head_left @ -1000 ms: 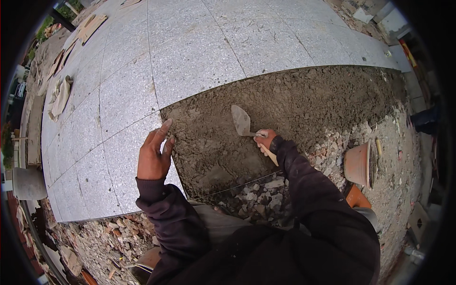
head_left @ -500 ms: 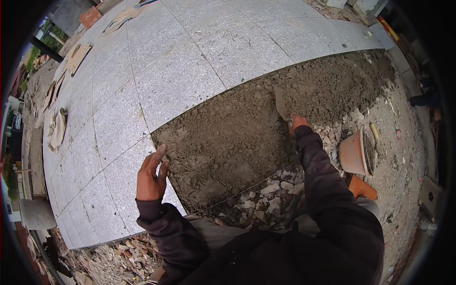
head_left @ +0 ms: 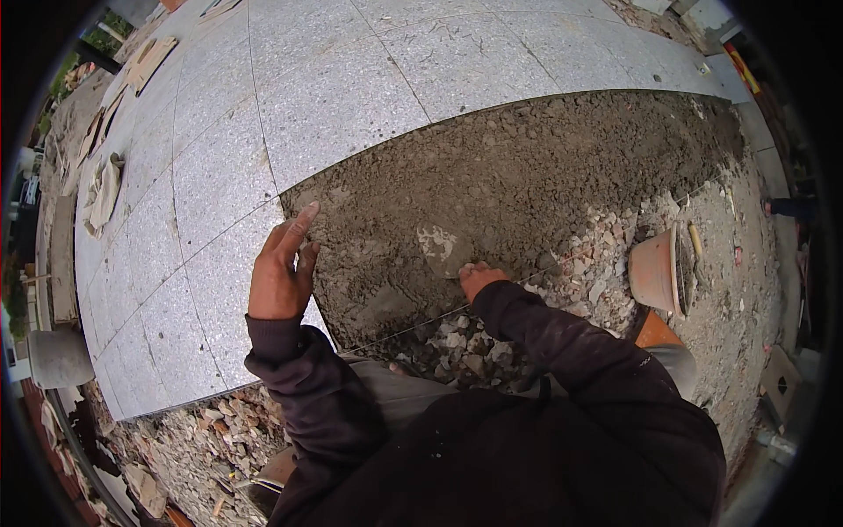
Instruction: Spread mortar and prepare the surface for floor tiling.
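My right hand [head_left: 479, 277] grips the handle of a trowel [head_left: 442, 246], whose mortar-smeared blade lies flat on the grey mortar bed [head_left: 527, 176]. My left hand [head_left: 281, 272] rests with fingers spread on the edge of a laid grey granite slab [head_left: 219, 290], right where the slab meets the mortar. Both arms wear dark sleeves.
Laid granite paving [head_left: 351, 79] fills the far and left side. Broken rubble [head_left: 457, 347] lies just before my knees, crossed by a taut string line. An orange bucket [head_left: 657, 270] stands at the right. Boards and scraps [head_left: 105, 189] lie at the far left.
My right hand has drawn the trowel back from the far right of the mortar bed to its near middle. My left hand has stayed at the slab edge.
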Motion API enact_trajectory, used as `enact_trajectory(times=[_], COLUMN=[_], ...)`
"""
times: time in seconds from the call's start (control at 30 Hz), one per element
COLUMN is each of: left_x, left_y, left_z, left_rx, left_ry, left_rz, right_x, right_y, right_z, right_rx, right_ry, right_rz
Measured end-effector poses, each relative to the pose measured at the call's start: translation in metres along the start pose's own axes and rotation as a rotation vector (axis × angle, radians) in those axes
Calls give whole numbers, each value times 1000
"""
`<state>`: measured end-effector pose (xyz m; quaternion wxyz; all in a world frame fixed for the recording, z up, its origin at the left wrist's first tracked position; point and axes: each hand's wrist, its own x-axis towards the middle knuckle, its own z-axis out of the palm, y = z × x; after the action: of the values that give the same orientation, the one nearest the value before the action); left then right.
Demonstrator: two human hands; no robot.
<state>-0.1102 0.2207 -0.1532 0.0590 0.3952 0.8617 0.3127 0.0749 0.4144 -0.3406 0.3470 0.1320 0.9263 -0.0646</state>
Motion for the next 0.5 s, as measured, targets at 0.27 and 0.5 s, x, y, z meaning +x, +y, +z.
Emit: enact_trajectory(times=[0.27,0.5], left_x=[-4,-6], left_y=[-1,6], left_z=[6,8], left_rx=[61,-15], left_ry=[-33,-30], left_rz=[-30,-22], right_x=[-50,-20], right_y=[-75,4], right_z=[12,-9], right_rx=[93,-16], right_ry=[-124,-102], right_rz=[-82,198])
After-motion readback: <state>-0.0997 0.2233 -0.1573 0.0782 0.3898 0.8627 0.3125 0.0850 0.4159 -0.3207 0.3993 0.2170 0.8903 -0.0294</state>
